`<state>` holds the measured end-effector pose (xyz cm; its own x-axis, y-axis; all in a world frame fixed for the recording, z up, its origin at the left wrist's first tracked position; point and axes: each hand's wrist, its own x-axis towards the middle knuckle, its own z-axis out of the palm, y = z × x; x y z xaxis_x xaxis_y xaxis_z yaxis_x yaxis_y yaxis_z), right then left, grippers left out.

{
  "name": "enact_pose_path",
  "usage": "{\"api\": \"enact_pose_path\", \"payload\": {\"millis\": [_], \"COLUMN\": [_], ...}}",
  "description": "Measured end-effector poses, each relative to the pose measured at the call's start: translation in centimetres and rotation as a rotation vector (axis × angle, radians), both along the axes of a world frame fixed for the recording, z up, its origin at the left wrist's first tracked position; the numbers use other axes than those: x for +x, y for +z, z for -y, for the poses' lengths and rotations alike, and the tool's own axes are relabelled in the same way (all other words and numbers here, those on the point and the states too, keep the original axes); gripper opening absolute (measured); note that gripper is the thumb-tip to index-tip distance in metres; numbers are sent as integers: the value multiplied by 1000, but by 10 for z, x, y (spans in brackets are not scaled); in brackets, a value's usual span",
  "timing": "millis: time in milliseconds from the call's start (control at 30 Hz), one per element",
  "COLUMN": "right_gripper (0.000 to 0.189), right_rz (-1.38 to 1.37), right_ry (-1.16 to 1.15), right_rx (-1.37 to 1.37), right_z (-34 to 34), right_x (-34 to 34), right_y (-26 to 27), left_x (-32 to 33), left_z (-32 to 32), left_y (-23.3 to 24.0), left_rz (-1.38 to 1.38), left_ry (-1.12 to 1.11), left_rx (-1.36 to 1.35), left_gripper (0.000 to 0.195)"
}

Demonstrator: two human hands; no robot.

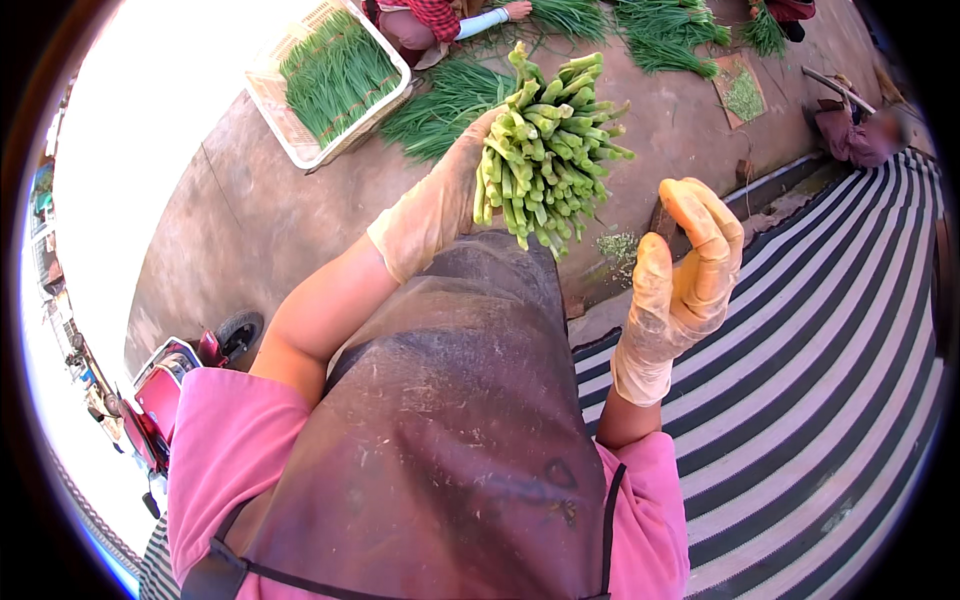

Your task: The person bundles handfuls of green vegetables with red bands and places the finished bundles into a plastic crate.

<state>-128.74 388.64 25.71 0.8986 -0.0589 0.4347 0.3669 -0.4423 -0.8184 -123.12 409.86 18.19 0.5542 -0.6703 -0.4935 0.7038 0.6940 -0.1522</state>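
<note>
A thick bunch of green stalks [547, 150] is held up in front of me, its pale cut ends facing my head. My left hand [465, 165], in a thin translucent glove, is closed around the left side of the bunch; most of its fingers are hidden behind the stalks. To the right and apart from the bunch is my right hand [686, 262], gloved the same way. Its thumb and curled fingers are spread, and nothing lies between them. Below both hands hangs my dark, stained apron [450, 390].
A white plastic crate [311, 161] holds tied green bundles. Loose long green leaves [442, 112] lie beside it. Co-workers [427, 26] crouch at the back. A striped sheet [810, 375] spreads at right; a board [739, 90] carries chopped trimmings. A red scooter [161, 397] stands at left.
</note>
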Motion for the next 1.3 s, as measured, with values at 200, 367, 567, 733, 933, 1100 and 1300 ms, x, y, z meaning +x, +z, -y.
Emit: {"api": "enact_pose_path", "payload": {"millis": [200,367,567,733,933,1100,1300], "right_gripper": [32,27,18,35,35,17,10], "right_rz": [-35,-212,-487,-401,-79,67,50], "right_ry": [-10,141,378,201,224,310,293], "right_rx": [-577,-480,237,154,-509,-743,-966], "right_z": [-59,-56,-35,49,-11,-31,-30], "right_x": [26,22,21,22,-12,-9,-11], "right_y": [33,22,24,5,35,24,23], "left_x": [-6,-24,-44,-55,-58,-61,-67], "left_z": [-10,-3,-16,-23,-20,-8,-4], "left_y": [-9,3,-24,-20,-34,-17,-16], "left_rz": [85,-2,-37,27,32,-32,-23], "left_ry": [87,162,103,64,42,1,-48], "left_rx": [1,319,261,295,293,405,478], "left_gripper": [50,45,58,55,54,53,53]}}
